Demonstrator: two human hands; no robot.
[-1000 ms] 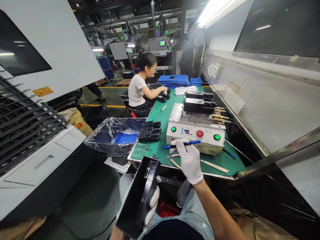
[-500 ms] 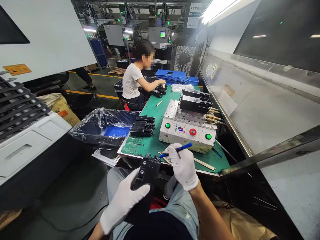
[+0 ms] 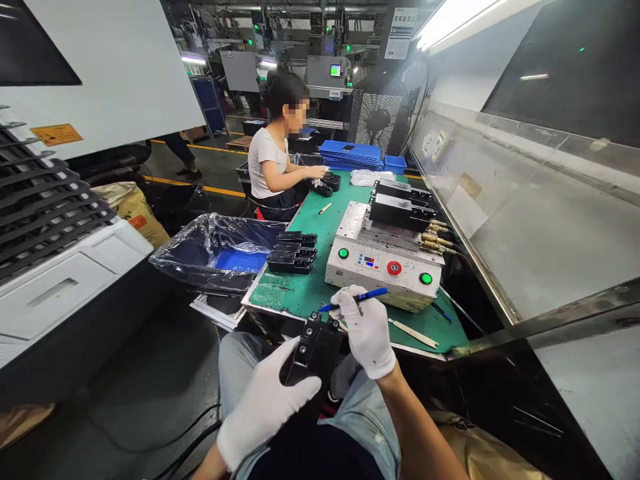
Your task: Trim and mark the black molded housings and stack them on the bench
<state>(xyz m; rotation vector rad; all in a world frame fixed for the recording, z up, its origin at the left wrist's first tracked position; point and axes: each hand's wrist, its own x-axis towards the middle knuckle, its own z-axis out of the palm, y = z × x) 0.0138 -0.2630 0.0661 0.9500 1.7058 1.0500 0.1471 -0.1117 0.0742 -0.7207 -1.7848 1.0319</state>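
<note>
My left hand point(image 3: 265, 400), in a white glove, is shut around a black plastic housing point(image 3: 316, 350) held low over my lap. The housing's end, with small round holes, faces up and its lower part is hidden behind the glove. My right hand point(image 3: 367, 330), also gloved, pinches a blue pen point(image 3: 357, 298) just above and right of the housing. The pen tip points left and does not visibly touch the housing. Beyond my hands stands a grey bench machine point(image 3: 385, 267) with green and red buttons, and black parts sit in its top fixture.
A green-matted bench point(image 3: 295, 293) holds a stack of black housings point(image 3: 293, 253) and a wooden stick point(image 3: 413, 333). A plastic-lined bin point(image 3: 215, 250) stands left of it. A seated co-worker point(image 3: 273, 160) handles black parts farther along, near stacked blue trays point(image 3: 353, 155). Hoses enter the machine's right side.
My left hand has turned the black housing from a broad-face view to end-up and brought it nearer the pen. My right hand has stayed almost still. The whole view has shifted slightly.
</note>
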